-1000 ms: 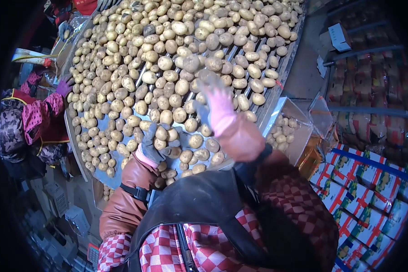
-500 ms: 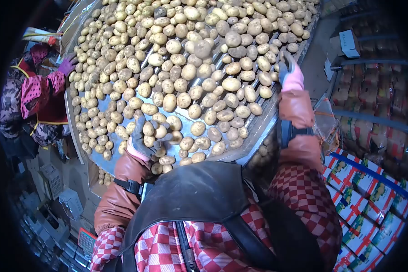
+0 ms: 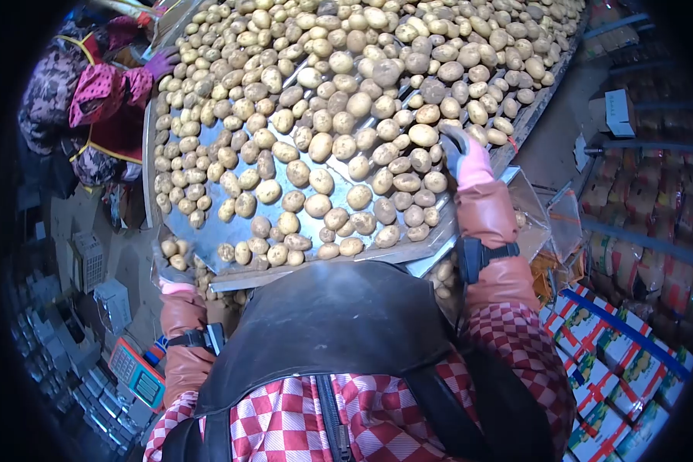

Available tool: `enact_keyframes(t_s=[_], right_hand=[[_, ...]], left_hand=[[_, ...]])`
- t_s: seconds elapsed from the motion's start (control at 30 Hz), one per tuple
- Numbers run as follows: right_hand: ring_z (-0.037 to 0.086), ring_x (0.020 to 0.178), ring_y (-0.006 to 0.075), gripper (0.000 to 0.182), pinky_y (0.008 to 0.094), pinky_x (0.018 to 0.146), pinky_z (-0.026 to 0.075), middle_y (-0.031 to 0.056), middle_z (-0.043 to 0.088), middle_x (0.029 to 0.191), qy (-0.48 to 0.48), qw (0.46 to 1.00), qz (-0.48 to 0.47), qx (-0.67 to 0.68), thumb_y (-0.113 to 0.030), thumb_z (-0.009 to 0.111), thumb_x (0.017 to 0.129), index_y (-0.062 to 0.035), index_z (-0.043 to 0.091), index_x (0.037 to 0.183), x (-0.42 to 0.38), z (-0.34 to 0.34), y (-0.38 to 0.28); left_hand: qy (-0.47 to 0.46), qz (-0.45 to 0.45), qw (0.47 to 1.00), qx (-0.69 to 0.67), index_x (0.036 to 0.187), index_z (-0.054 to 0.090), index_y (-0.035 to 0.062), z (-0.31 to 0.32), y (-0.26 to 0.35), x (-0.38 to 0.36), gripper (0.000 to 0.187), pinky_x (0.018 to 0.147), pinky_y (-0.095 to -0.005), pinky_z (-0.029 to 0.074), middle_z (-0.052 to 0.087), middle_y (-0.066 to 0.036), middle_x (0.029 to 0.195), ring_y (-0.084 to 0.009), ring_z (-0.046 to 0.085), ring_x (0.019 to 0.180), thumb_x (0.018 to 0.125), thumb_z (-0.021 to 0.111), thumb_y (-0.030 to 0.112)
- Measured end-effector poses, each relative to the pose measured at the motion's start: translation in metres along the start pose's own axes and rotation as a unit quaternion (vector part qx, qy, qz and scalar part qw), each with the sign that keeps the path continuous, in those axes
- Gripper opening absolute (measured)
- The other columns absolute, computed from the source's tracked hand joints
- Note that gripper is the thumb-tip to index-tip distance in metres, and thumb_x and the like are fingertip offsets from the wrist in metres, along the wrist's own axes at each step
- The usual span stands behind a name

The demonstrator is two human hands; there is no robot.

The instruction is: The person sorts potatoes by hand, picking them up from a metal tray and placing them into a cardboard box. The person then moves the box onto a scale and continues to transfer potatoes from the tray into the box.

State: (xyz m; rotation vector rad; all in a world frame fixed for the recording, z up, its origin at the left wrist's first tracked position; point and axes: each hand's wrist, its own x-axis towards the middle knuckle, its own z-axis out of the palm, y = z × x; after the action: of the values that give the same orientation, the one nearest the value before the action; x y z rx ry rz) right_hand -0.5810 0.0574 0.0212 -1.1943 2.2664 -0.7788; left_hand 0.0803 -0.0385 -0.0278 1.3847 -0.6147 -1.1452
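Observation:
A large sloped metal sorting table (image 3: 285, 181) is spread with many loose potatoes (image 3: 321, 181), some with soil on them. My left hand (image 3: 172, 272), in a grey and pink glove, is at the table's front left corner, a little blurred. Several potatoes lie in its curled fingers. At the right side my right hand (image 3: 463, 158), gloved the same way, has thumb and fingers apart in a curve, with nothing between them. It is beside the potatoes near the right edge.
At the far left a co-worker's purple-gloved hand (image 3: 162, 63) rests by the table edge. An orange-framed device with keys (image 3: 137, 373) is at lower left. Stacked printed boxes (image 3: 624, 358) stand at lower right. More potatoes (image 3: 443, 273) show below the front edge.
My left hand has moved from the potatoes at the front middle to the left corner, carrying several potatoes. My right hand has moved inward over the edge. The view has shifted.

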Motion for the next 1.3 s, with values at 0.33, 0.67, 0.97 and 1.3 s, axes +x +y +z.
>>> enact_keyframes(t_s=[0.33, 0.67, 0.97, 1.3], right_hand=[[0.058, 0.113, 0.0308, 0.050, 0.0427, 0.096, 0.046, 0.0162, 0.061, 0.120, -0.144, 0.917, -0.094, -0.360, -0.021, 0.066, 0.079, -0.0206, 0.053, 0.128, 0.098, 0.080, -0.042], [0.058, 0.108, 0.0305, 0.041, 0.0379, 0.081, 0.055, 0.0141, 0.054, 0.123, -0.036, 0.781, -0.016, 0.623, 0.001, 0.056, 0.088, -0.0056, 0.051, 0.128, 0.034, 0.009, -0.007], [0.058, 0.062, 0.0128, 0.023, 0.0247, 0.052, 0.044, 0.0054, 0.063, 0.081, -0.056, 0.949, 0.121, 0.287, -0.024, 0.065, 0.089, -0.0050, 0.066, 0.104, -0.054, 0.000, 0.002], [0.060, 0.106, 0.0330, 0.036, 0.0432, 0.090, 0.048, 0.0159, 0.062, 0.114, -0.226, 0.913, -0.056, -0.336, -0.020, 0.049, 0.090, -0.0179, 0.056, 0.125, -0.101, 0.061, -0.058]], left_hand=[[-0.072, -0.065, 0.985, 0.145, 0.135, 0.043, 0.0038, 0.042, 0.004, -0.015, 0.045, 0.088, -0.0328, 0.048, 0.053, -0.012, 0.126, -0.0192, 0.054, 0.109, 0.093, 0.057, 0.005], [-0.179, 0.032, 0.937, 0.298, 0.126, 0.055, 0.0011, 0.122, -0.023, -0.069, 0.035, 0.083, -0.0244, 0.049, 0.063, -0.009, 0.110, -0.0128, 0.059, 0.095, 0.093, 0.062, 0.012], [-0.564, 0.413, 0.502, 0.509, 0.135, 0.049, 0.0169, 0.267, -0.024, -0.113, 0.054, 0.112, -0.0533, 0.027, 0.040, -0.017, 0.144, -0.0375, 0.033, 0.136, 0.086, 0.065, 0.034], [-0.421, 0.378, 0.672, 0.478, 0.121, 0.061, 0.0097, 0.276, -0.033, -0.060, 0.032, 0.100, -0.0368, 0.043, 0.060, -0.015, 0.122, -0.0312, 0.054, 0.117, 0.090, 0.061, 0.020]])
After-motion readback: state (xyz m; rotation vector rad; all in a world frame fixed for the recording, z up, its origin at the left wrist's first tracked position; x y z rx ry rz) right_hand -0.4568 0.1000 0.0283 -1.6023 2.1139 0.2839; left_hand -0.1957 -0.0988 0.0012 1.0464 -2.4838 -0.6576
